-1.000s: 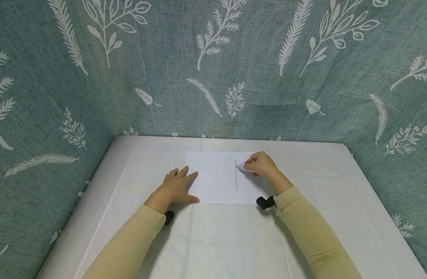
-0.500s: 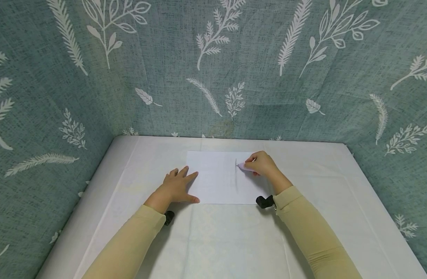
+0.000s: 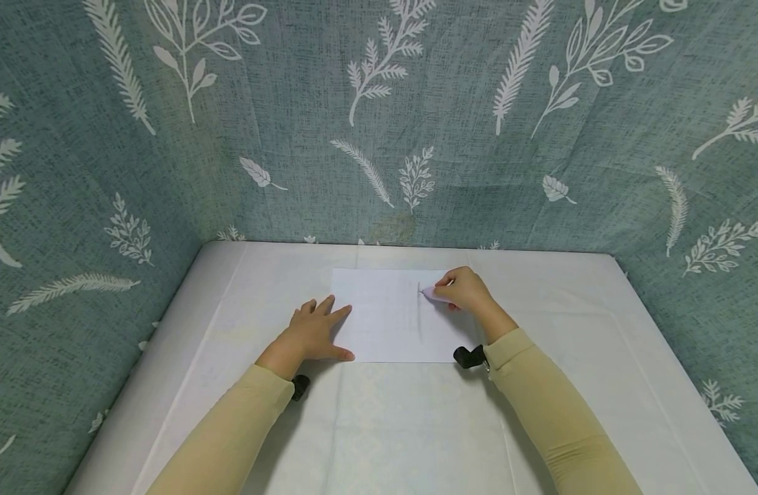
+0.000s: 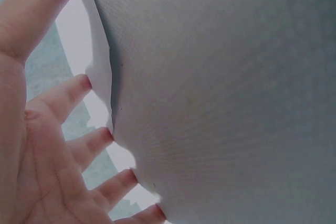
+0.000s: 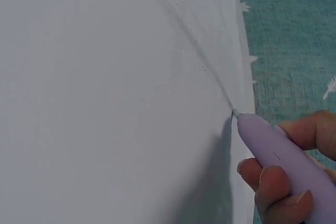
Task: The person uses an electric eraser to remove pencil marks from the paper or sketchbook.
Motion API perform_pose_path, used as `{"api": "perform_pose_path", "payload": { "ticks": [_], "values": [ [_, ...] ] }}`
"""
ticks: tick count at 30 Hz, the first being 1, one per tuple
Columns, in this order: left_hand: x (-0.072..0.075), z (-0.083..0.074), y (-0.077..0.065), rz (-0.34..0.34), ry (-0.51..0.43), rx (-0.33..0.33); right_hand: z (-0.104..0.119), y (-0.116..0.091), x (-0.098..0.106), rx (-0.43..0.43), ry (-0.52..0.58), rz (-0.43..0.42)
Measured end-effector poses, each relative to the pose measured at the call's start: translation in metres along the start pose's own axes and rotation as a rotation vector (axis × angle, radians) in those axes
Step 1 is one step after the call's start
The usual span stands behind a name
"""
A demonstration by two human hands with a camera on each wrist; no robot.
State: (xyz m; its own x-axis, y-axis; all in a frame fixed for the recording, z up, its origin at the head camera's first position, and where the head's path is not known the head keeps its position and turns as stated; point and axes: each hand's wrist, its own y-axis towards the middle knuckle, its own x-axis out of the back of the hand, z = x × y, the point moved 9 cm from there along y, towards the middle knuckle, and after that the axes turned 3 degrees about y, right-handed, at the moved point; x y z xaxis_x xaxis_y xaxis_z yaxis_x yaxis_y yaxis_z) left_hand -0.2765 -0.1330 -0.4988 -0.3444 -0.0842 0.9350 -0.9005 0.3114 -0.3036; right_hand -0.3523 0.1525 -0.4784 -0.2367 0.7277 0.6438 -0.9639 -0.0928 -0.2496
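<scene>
A sheet of white paper [image 3: 379,323] lies on the white table. My left hand [image 3: 311,335] rests with spread fingers along the sheet's left edge; in the left wrist view the fingertips press the paper's border. My right hand [image 3: 472,292] holds a lilac electric eraser [image 5: 289,161] between thumb and curled fingers, over the right part of the sheet. Its small pale tip [image 5: 236,113] touches the end of a smudged grey line [image 5: 194,45]. Tiny dark crumbs [image 5: 203,67] dot the paper beside that line. From the head, the line runs roughly front to back.
White cloth covers the table [image 3: 379,426]. Green fabric [image 3: 379,172] with white leaf prints hangs behind it and at both sides. A small black wrist device [image 3: 470,357] hangs at my right cuff, and another [image 3: 300,387] at the left.
The right hand has shifted slightly toward the back, and the eraser's tip has moved a short way up the line. My left hand has stayed in place.
</scene>
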Motion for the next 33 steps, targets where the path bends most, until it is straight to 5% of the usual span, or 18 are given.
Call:
{"api": "perform_pose_path", "payload": {
  "ticks": [33],
  "values": [
    [-0.0001, 0.0018, -0.0033, -0.010, 0.006, -0.025, 0.0013, -0.0029, -0.0052, -0.005, -0.008, -0.003]
  ]
}}
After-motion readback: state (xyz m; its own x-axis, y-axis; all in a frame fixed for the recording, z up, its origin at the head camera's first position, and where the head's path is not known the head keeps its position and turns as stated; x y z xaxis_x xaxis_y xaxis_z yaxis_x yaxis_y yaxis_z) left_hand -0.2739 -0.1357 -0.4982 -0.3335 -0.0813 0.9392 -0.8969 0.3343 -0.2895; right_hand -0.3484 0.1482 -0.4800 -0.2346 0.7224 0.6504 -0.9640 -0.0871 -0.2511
